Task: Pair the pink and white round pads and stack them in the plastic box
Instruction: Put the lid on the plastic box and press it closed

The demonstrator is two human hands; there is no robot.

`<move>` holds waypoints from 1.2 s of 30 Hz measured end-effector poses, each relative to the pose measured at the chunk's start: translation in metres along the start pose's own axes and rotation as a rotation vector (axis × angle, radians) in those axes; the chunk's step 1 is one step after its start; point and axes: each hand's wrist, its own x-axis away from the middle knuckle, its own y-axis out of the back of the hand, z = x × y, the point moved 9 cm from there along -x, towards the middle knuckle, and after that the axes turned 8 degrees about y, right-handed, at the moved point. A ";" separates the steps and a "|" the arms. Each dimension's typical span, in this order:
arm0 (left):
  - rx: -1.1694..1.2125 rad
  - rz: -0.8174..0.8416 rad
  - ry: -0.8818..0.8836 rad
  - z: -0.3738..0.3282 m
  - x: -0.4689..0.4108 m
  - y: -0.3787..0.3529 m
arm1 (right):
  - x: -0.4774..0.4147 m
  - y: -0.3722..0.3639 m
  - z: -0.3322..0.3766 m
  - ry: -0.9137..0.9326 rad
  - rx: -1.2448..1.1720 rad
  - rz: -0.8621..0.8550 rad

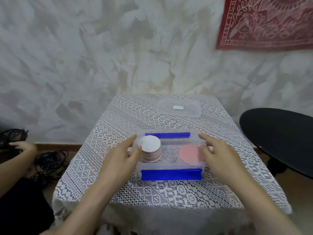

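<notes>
While both hands are positioned at the short ends of the clear rectangular plastic box [169, 165], the box stands uncovered near the front centre of the table covered with a white lace tablecloth [118, 116]. A blue latch flap [171, 174] hangs open on the near long side, and a second blue latch flap [167, 135] shows on the far long side.

Contents of the box:
- Left half: an upright stack of round pads in alternating pink and white layers [149, 150], with a white pad on top.
- Right half: a flat pink round pad [189, 154] lying on the box floor, apart from the stack.

Hand positions:
- The left hand [122, 158] straddles the left wall. Its index finger is extended along the outside toward the far left corner, and its thumb tip touches the side of the stack.
- The right hand [218, 156] straddles the right wall. Its index finger is extended toward the far right corner, and its thumb lies over the rim at the edge of the pink pad.
- The hands are well apart. Whether either one actually pinches the wall cannot be told.

The clear plastic lid [162, 107] lies flat at the far right of the table. At the left edge, another person's hand [25, 146] rests among black cables [50, 160]. A black round seat [279, 133] stands to the right of the table, and a red patterned cloth [267, 22] hangs on the wall.
</notes>
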 end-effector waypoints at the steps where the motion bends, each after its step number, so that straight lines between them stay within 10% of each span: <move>1: -0.016 0.005 -0.014 -0.005 0.003 -0.004 | 0.004 0.005 -0.006 -0.020 -0.008 -0.007; 36: -0.720 0.078 -0.210 -0.088 -0.222 -0.106 | -0.198 -0.004 -0.024 0.221 0.667 0.243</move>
